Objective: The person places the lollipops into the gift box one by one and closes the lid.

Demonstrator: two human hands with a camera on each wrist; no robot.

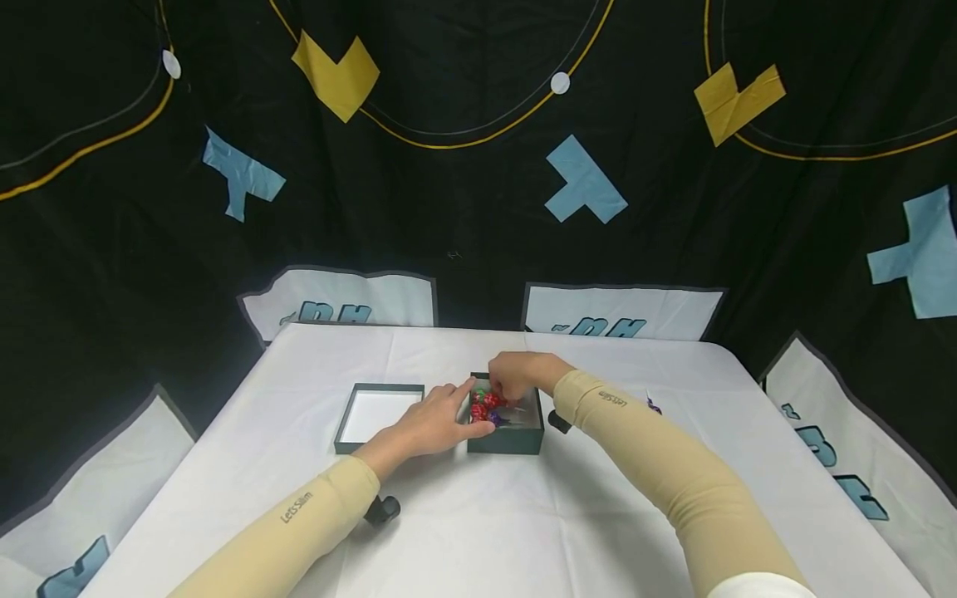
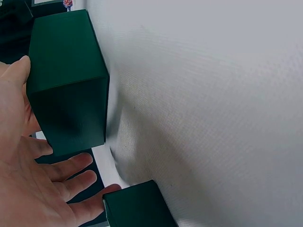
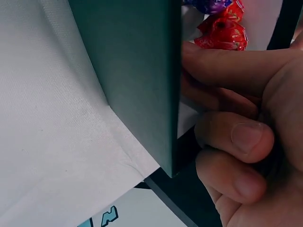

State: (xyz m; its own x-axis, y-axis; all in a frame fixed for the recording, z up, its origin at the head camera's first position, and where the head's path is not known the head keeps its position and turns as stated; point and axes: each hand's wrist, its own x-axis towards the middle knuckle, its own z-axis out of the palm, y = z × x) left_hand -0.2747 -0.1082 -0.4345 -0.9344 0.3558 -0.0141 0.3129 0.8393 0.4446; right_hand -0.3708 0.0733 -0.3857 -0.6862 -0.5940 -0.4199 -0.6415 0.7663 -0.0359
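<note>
A dark green box stands on the table, with several lollipops in red and purple wrappers inside it. My left hand rests against its left side, the thumb at the near rim and the index finger reaching to the far left corner. In the left wrist view the other fingers spread out fairly straight. My right hand reaches into the box from the far right, fingers bent. In the right wrist view a red lollipop lies beside its fingers; the box wall hides the fingertips and anything they may pinch.
Left of the box lies its lid, white inside, near my left fingers. A purple-wrapped lollipop lies on the table to the right, partly behind my right sleeve. White cloth covers the table; a black curtain hangs behind.
</note>
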